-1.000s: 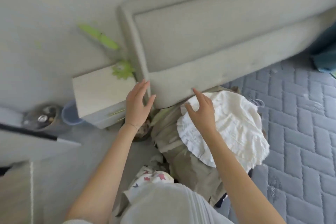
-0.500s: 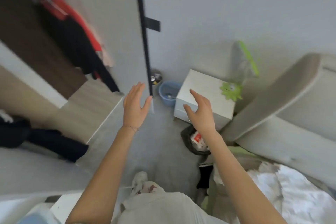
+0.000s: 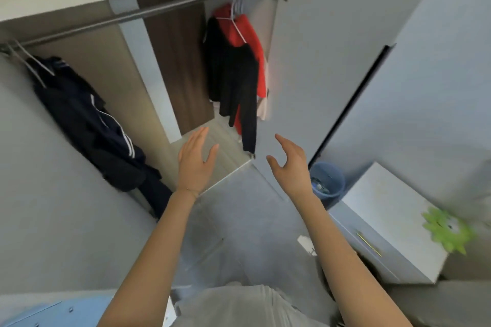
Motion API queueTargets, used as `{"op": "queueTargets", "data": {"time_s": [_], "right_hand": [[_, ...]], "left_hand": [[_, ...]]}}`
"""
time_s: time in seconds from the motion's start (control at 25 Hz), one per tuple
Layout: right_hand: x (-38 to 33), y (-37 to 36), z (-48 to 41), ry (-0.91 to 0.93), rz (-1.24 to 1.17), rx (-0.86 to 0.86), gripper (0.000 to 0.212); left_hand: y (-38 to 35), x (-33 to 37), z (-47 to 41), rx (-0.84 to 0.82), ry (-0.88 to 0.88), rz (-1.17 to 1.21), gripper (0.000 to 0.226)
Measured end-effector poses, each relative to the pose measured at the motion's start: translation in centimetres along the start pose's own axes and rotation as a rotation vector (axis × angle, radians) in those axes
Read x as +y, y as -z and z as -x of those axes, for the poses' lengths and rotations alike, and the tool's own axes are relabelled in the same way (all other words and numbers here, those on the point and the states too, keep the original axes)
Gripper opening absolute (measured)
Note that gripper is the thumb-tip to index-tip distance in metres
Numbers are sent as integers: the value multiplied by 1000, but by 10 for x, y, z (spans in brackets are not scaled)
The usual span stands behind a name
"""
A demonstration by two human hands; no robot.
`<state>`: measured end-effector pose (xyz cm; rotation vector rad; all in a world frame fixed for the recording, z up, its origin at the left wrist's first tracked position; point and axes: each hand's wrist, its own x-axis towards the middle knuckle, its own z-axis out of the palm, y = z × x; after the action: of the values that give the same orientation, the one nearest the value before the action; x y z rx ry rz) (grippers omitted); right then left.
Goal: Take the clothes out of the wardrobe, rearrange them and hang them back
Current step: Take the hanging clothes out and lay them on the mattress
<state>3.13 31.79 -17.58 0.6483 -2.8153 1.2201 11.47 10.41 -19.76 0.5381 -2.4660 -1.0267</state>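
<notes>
Clothes hang ahead of you in the open wardrobe, and neither hand is on them. Nearest, at the bottom of the frame, your bare forearms reach forward. Your left hand, centre frame, shows its back to you with flat, straight fingers and a thin bracelet at the wrist, and it holds nothing. Your right hand, just right of it, is loosely cupped with the fingers half curled, empty too. Lower right there's a boxy white nightstand with a spiky green plush on top, and a round blue plastic bin beside it. Past your fingertips lies the wardrobe's pale wood-grain floor. Above it hangs a limp black long-sleeved top, its sleeve dangling between and just beyond your hands, in front of a bright red garment, on white wire hangers. Far left, a navy jacket with white stripes sags in soft folds. At the top of the frame runs the round metal rail.
</notes>
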Motion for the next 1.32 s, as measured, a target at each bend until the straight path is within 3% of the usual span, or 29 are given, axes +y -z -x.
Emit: {"op": "queueTargets", "data": {"time_s": [0.44, 0.92, 1.32], "right_hand": [[-14, -79, -173, 108, -16, -126, 55], [29, -126, -398, 187, 53, -254, 55], [29, -146, -465, 178, 267, -291, 68]], "left_hand": [[7, -47, -112, 166, 154, -21, 60], [-56, -48, -260, 244, 369, -69, 65], [-67, -51, -297, 261, 418, -84, 56]]}}
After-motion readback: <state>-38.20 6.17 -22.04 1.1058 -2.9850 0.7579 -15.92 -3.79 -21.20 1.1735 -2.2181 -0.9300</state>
